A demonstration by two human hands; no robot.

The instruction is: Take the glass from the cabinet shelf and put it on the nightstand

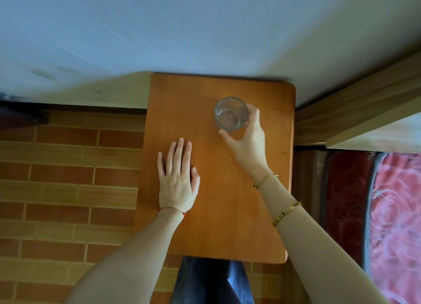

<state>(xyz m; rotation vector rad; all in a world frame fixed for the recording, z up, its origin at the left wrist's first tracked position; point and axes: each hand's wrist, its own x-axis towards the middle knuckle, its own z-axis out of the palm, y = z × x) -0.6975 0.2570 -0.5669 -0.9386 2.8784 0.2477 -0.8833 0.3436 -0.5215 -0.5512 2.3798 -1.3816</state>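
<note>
A clear, empty drinking glass (230, 114) stands upright on the orange-brown wooden nightstand (218, 224), toward its far right part. My right hand (249, 141) wraps around the glass from the right, thumb on the near side and fingers on the far side. My left hand (176, 180) lies flat, palm down, on the nightstand's left half, fingers spread slightly and holding nothing.
A pale wall (182, 30) rises behind the nightstand. A wooden bed frame (355, 112) and a red patterned mattress (396, 212) lie close on the right. Brick-patterned floor (68, 178) stretches to the left. My dark trousers (211, 283) show at the near edge.
</note>
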